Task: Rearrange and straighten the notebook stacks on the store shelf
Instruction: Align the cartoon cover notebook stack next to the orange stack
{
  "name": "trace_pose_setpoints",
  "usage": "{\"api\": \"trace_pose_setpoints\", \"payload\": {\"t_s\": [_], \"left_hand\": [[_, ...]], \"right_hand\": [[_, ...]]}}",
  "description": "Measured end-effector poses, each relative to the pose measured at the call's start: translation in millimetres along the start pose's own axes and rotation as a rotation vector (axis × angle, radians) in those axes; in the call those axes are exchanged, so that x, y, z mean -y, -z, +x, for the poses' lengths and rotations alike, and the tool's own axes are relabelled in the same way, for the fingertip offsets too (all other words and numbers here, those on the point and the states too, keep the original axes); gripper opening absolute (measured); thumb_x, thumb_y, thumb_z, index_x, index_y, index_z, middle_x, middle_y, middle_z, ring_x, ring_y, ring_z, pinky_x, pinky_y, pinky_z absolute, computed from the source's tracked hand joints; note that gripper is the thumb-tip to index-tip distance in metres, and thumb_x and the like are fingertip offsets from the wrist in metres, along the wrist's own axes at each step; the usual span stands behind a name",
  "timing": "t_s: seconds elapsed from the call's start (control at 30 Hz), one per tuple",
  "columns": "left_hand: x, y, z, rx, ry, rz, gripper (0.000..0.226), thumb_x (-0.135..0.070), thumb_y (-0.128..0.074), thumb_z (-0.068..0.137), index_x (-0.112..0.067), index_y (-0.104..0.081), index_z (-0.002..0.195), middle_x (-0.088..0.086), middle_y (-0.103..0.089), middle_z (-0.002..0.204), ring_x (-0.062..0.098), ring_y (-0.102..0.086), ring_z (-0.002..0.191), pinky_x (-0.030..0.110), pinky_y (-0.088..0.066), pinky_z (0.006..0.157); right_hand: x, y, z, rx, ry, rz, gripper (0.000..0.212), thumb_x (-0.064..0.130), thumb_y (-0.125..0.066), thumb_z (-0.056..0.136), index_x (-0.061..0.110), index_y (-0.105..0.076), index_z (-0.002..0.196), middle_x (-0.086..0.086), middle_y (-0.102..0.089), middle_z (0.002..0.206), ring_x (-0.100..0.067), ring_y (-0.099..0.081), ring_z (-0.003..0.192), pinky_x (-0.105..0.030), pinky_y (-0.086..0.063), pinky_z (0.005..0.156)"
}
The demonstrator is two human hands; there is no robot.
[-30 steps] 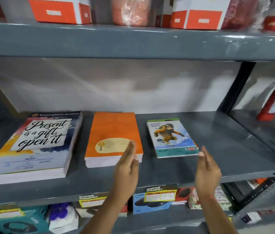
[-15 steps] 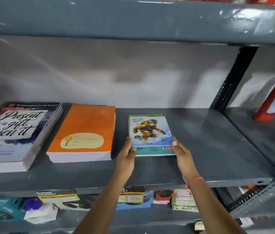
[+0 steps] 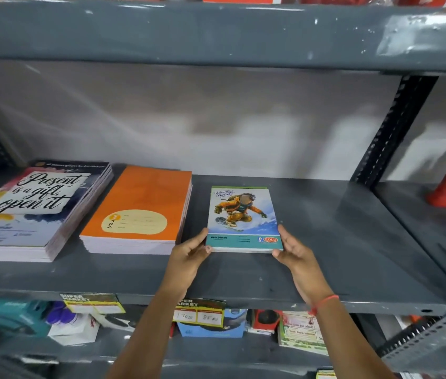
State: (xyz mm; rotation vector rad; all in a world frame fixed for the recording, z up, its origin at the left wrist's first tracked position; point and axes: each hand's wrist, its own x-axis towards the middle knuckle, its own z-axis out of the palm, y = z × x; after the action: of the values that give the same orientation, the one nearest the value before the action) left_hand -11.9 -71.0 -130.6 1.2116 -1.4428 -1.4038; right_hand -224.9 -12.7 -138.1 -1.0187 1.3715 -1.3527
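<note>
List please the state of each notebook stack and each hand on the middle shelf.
Snowboarder notebook stack: flat, thin, held at both near corners.
Orange notebook stack: flat, edges even, untouched.
"Present is a gift" stack: flat, slightly fanned on its right side, untouched.
Left hand: gripping the near left corner.
Right hand: gripping the near right corner.

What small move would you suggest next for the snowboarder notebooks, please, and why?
Probably slide the snowboarder stack left toward the orange stack: the left hand and right hand grip its front corners, and a clear gap separates the two stacks.
</note>
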Motion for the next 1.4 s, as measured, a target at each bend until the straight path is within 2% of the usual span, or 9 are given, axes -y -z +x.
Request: {"api": "trace_pose_setpoints", "payload": {"t_s": [0.1, 0.23, 0.37, 0.47, 0.53, 0.73, 1.03, 1.27, 1.4], "left_hand": [[-0.6, -2.9, -0.5, -0.055, -0.002, -0.008, 0.046, -0.006, -0.054, 0.088, -0.012, -0.047, 0.133, -0.002, -0.06, 0.109, 0.0, -0.054, 0.088, -0.003, -0.044, 0.075], [-0.3, -7.1, -0.2, -0.118, -0.006, -0.034, 0.044, -0.003, -0.055, 0.087, -0.008, -0.049, 0.13, -0.001, -0.06, 0.112, 0.001, -0.055, 0.087, 0.004, -0.04, 0.085], [0.5, -9.6, 1.4, -0.183, -0.001, -0.051, 0.041, -0.004, -0.058, 0.086, -0.007, -0.053, 0.127, 0.003, -0.061, 0.117, 0.006, -0.054, 0.097, 0.012, -0.046, 0.088], [1.2, -12.0, 2.8, -0.219, -0.005, -0.06, 0.039, -0.004, -0.059, 0.085, -0.006, -0.056, 0.124, 0.001, -0.062, 0.111, 0.002, -0.055, 0.088, 0.004, -0.048, 0.075], [1.9, -13.7, 3.9, -0.24, -0.007, -0.07, 0.038, -0.003, -0.059, 0.085, -0.005, -0.057, 0.123, 0.003, -0.062, 0.112, 0.008, -0.055, 0.093, -0.002, -0.046, 0.069], [4.2, -15.9, 7.5, -0.287, -0.004, -0.085, 0.036, -0.005, -0.059, 0.085, -0.006, -0.059, 0.121, 0.007, -0.064, 0.118, 0.012, -0.054, 0.103, 0.001, -0.05, 0.063], [3.0, -17.1, 7.8, -0.304, 0.02, -0.136, 0.035, -0.004, -0.059, 0.085, -0.005, -0.06, 0.12, 0.01, -0.064, 0.117, 0.016, -0.054, 0.105, 0.025, -0.05, 0.087], [4.1, -15.1, 8.5, -0.279, 0.024, -0.138, 0.035, -0.003, -0.057, 0.086, -0.005, -0.059, 0.121, 0.007, -0.063, 0.115, 0.016, -0.053, 0.105, 0.022, -0.049, 0.086], [3.7, -15.3, 7.7, -0.272, 0.031, -0.148, 0.034, -0.003, -0.056, 0.086, -0.004, -0.059, 0.12, 0.004, -0.061, 0.109, 0.017, -0.053, 0.107, 0.028, -0.048, 0.091]], "right_hand": [[2.0, -2.5, -0.4, -0.034, -0.007, -0.019, 0.059, -0.002, -0.05, 0.089, 0.015, -0.032, 0.142, 0.002, -0.059, 0.124, -0.01, -0.054, 0.11, -0.011, -0.044, 0.091], [4.4, -9.2, -2.1, -0.107, -0.021, 0.005, 0.057, -0.003, -0.051, 0.088, 0.012, -0.035, 0.141, 0.0, -0.058, 0.124, -0.014, -0.054, 0.111, -0.025, -0.039, 0.103], [7.1, -12.8, -1.8, -0.164, -0.038, 0.011, 0.055, -0.003, -0.053, 0.087, 0.01, -0.039, 0.138, -0.005, -0.059, 0.127, -0.014, -0.055, 0.11, -0.025, -0.04, 0.1], [8.9, -14.7, -2.3, -0.2, -0.045, 0.014, 0.053, -0.003, -0.054, 0.086, 0.009, -0.042, 0.136, -0.004, -0.06, 0.124, -0.014, -0.056, 0.106, -0.022, -0.04, 0.096], [10.5, -16.0, -2.4, -0.219, -0.052, 0.017, 0.052, -0.004, -0.055, 0.086, 0.008, -0.043, 0.135, -0.004, -0.059, 0.123, -0.013, -0.055, 0.105, -0.021, -0.04, 0.095], [13.4, -18.5, -3.5, -0.252, -0.068, 0.02, 0.051, -0.003, -0.056, 0.085, 0.007, -0.046, 0.134, -0.001, -0.06, 0.118, -0.013, -0.055, 0.104, -0.021, -0.04, 0.095], [14.8, -20.6, -3.0, -0.286, -0.092, 0.01, 0.05, -0.001, -0.058, 0.084, 0.008, -0.048, 0.132, -0.008, -0.059, 0.13, -0.015, -0.055, 0.107, -0.029, -0.039, 0.104], [14.9, -20.8, -1.8, -0.31, -0.1, 0.008, 0.048, -0.001, -0.058, 0.084, 0.008, -0.05, 0.131, -0.009, -0.06, 0.13, -0.016, -0.055, 0.107, -0.033, -0.039, 0.106], [14.4, -20.7, -1.8, -0.315, -0.105, 0.01, 0.046, 0.0, -0.058, 0.085, 0.008, -0.052, 0.13, -0.009, -0.062, 0.127, -0.016, -0.056, 0.106, -0.034, -0.04, 0.107]]}}
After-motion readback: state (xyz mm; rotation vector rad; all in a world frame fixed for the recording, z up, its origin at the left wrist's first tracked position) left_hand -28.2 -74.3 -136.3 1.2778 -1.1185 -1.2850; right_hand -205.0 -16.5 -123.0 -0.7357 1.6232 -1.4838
